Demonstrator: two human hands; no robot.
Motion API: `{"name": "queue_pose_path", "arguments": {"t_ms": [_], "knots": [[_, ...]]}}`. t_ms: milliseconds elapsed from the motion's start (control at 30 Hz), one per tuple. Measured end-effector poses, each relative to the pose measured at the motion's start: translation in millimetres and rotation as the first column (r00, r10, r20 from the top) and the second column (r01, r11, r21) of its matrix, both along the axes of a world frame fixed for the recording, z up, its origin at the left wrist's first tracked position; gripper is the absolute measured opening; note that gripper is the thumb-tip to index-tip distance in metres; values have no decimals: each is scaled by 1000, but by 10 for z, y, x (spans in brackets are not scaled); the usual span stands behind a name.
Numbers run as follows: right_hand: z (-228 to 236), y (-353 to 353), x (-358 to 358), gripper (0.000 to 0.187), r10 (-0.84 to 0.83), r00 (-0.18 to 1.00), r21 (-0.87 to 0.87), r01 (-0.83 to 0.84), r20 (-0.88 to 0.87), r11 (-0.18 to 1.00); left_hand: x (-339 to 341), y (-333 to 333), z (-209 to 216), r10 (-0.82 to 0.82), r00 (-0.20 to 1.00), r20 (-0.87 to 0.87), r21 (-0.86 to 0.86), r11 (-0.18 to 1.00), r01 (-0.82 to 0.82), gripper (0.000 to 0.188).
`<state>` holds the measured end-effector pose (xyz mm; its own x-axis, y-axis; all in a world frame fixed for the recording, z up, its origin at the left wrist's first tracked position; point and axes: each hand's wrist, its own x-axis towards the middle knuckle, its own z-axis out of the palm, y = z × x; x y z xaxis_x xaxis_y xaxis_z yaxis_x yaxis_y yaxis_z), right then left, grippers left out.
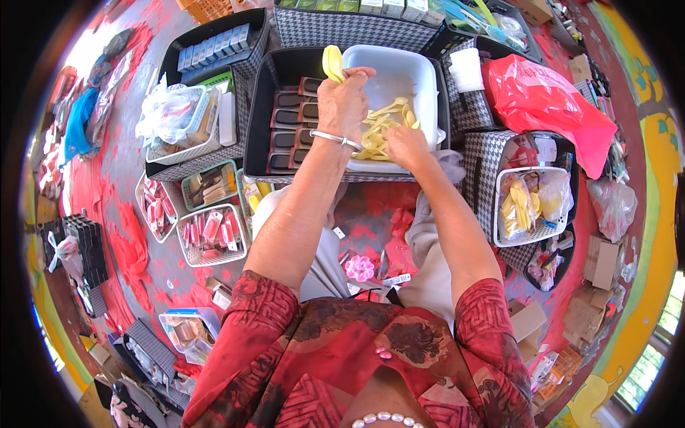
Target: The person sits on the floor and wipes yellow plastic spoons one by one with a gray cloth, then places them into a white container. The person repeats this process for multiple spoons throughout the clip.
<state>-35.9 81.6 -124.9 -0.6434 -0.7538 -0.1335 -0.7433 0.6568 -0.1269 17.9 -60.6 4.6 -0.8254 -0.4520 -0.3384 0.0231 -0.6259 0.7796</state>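
A few pale yellow plastic spoons (332,63) stand bowls up in my left hand (344,105), which is closed around their handles above the left side of a white plastic tub (429,85). Inside that tub lies a loose pile of similar spoons (397,108). My right hand (408,147) reaches down into the near right part of the pile, its fingers curled in on a spoon; the fingertips are partly hidden. The tub rests in a black-lined houndstooth box (265,93). To its left in the box sit rows of dark packs with reddish edges (285,118).
Left are a white basket with plastic bags (178,153) and baskets of pink-and-white packs (212,255). Right stand a red plastic bag (546,100) and a basket of bagged yellow spoons (499,235). Another houndstooth box (349,30) borders the far side. A pink flower-shaped item (359,268) lies between my legs.
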Motion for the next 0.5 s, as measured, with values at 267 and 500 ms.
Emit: {"name": "queue_pose_path", "arguments": {"t_ms": [267, 500], "knots": [[18, -126, -54, 14, -177, 983, 92, 171, 55, 981, 43, -83, 22, -23, 1000, -14, 47, 999, 24, 12], [527, 271, -321, 24, -343, 892, -105, 387, 294, 916, 41, -153, -67, -106, 994, -29, 182, 977, 110, 9]]}}
